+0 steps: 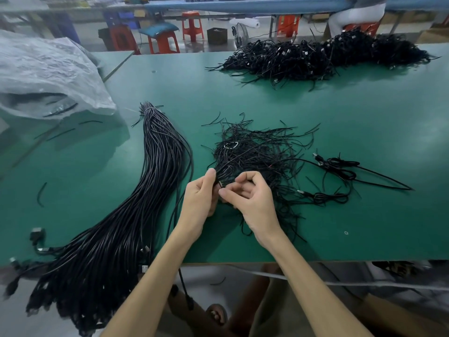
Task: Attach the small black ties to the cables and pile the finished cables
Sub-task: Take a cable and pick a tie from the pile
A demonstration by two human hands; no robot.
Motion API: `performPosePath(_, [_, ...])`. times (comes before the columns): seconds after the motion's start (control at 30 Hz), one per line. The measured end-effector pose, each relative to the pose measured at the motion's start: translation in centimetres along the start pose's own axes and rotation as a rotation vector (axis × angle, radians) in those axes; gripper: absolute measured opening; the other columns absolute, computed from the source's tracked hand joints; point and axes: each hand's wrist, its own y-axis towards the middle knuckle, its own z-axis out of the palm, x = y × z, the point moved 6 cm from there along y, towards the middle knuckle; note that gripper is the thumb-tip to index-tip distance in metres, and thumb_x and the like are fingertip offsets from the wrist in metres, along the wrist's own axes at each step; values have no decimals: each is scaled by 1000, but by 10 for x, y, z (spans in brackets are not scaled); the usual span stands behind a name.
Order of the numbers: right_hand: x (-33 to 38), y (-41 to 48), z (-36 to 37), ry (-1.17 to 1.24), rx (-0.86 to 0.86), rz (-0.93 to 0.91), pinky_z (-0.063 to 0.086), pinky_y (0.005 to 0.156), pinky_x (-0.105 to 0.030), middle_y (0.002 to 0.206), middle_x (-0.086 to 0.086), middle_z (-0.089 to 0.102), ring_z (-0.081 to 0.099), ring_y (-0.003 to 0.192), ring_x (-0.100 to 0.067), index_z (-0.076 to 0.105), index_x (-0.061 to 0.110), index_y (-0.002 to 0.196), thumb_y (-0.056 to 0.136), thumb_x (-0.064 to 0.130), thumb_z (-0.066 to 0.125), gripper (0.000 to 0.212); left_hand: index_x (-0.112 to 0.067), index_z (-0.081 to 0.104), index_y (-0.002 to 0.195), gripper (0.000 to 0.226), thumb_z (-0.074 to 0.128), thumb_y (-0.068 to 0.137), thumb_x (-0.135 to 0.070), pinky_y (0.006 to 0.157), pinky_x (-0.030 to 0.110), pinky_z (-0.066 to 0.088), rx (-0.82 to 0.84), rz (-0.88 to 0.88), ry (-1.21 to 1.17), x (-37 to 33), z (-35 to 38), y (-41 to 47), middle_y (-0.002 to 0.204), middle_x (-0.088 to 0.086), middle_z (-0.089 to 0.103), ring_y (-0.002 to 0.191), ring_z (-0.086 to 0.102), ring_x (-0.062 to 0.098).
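A loose heap of small black ties point(255, 149) lies mid-table. Its near edge meets my two hands. My left hand point(201, 195) grips a coiled black cable, its metal plug tip showing between the hands. My right hand point(250, 198) pinches a thin black tie against that cable. A thick bundle of black cables point(145, 190), bound at its far end, runs from mid-table over the near left edge. Two tied cables point(340, 171) lie to the right. A big pile of finished cables point(323, 57) sits at the far right.
A crumpled clear plastic bag point(43, 76) holding some cables lies at the far left. Stray ties point(41, 194) dot the green table point(364, 227). Red stools and a seated person are beyond the far edge.
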Motion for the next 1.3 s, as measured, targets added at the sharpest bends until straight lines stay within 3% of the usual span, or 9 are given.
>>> performPosePath(0.1, [1, 0, 0, -39, -1, -1, 59, 89, -43, 89, -5, 75, 73, 87, -20, 56, 14, 108, 82, 13, 85, 38, -21, 38, 60, 52, 47, 107, -42, 40, 19, 17, 14, -15, -10, 1, 0, -1, 53, -2, 27, 43, 18, 12])
performPosePath(0.23, [4, -1, 2, -96, 4, -23, 58, 88, -37, 86, 4, 75, 72, 86, -13, 62, 23, 113, 83, 17, 84, 38, -21, 37, 54, 57, 50, 106, -39, 41, 18, 16, 21, -19, -2, 0, 1, -3, 49, -2, 25, 41, 16, 13])
performPosePath(0.37, [9, -1, 5, -144, 44, -72, 59, 87, -42, 81, 1, 73, 71, 85, -17, 69, 28, 115, 87, 17, 81, 33, -22, 36, 51, 61, 49, 107, -42, 40, 18, 17, 23, 3, 16, -3, 1, -3, 46, -3, 27, 39, 17, 13])
performPosePath(0.6, [9, -1, 3, -29, 46, -49, 52, 67, -21, 72, 5, 67, 62, 66, -12, 69, 23, 118, 88, 15, 79, 33, -19, 36, 47, 70, 35, 109, -51, 41, 22, 17, -1, 85, 132, -9, 6, -6, 43, -3, 29, 38, 22, 12])
performPosePath(0.77, [5, 0, 0, 6, -15, -22, 50, 62, -19, 73, 2, 70, 63, 64, -12, 62, 26, 118, 87, 17, 81, 37, -17, 33, 52, 67, 29, 109, -52, 43, 23, 19, 3, 133, 179, -12, 7, -7, 45, -5, 29, 41, 22, 12])
performPosePath(0.9, [3, 1, -1, -3, -40, -10, 51, 62, -21, 71, 6, 67, 62, 63, -10, 61, 31, 116, 86, 18, 82, 38, 7, 42, 58, 80, 28, 106, -56, 44, 24, 19, 69, 158, 243, -14, 13, -8, 46, -2, 30, 43, 24, 11])
performPosePath(1.03, [4, -1, 0, 12, -17, -29, 51, 60, -22, 71, 4, 68, 62, 66, -10, 68, 23, 113, 86, 18, 81, 30, -11, 37, 59, 64, 37, 108, -52, 42, 22, 18, 76, 109, 164, -11, 10, -8, 48, -6, 28, 42, 21, 9])
performPosePath(1.13, [6, -2, 3, -6, 4, -24, 50, 63, -21, 75, 1, 73, 65, 69, -10, 66, 17, 117, 88, 21, 80, 32, -13, 41, 58, 60, 40, 107, -48, 40, 19, 19, 88, 90, 141, -9, 10, -8, 48, -10, 31, 41, 22, 7])
performPosePath(1.3, [10, -2, 4, -8, 48, -66, 52, 65, -21, 78, 4, 70, 64, 72, -10, 68, 25, 117, 89, 13, 78, 31, -26, 34, 50, 60, 43, 106, -44, 42, 23, 18, 38, 76, 149, -10, 7, -7, 46, -8, 28, 41, 20, 10])
